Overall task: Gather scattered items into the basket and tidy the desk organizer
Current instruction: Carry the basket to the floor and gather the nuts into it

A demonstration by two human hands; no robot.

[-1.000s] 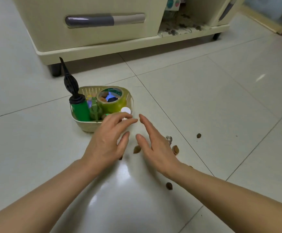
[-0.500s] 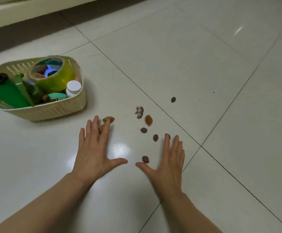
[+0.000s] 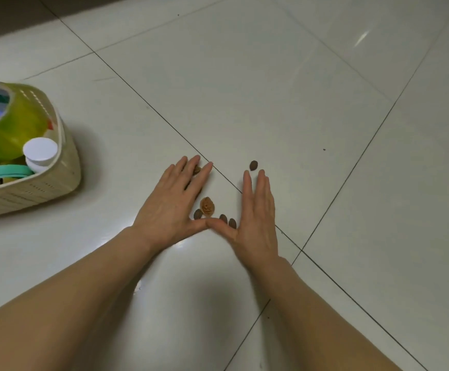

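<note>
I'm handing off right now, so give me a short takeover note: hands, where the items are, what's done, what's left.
Left hand: open, flat on the floor, fingers over one brown pit.
Right hand: open, flat, thumbs touching; nothing held.
Between the hands: a larger tan pit and three small dark seeds.
One stray seed lies just beyond the right fingertips.
Basket, at left, already holds a tape roll, a white-capped bottle and a teal lid.
Left: sweep the pile together, catch the stray seed, move all into the basket. Organizer is out of view.

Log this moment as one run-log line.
left hand: open, flat on floor | right hand: open, thumbs touching | pits: corralled between hands | basket: left, apart
</note>
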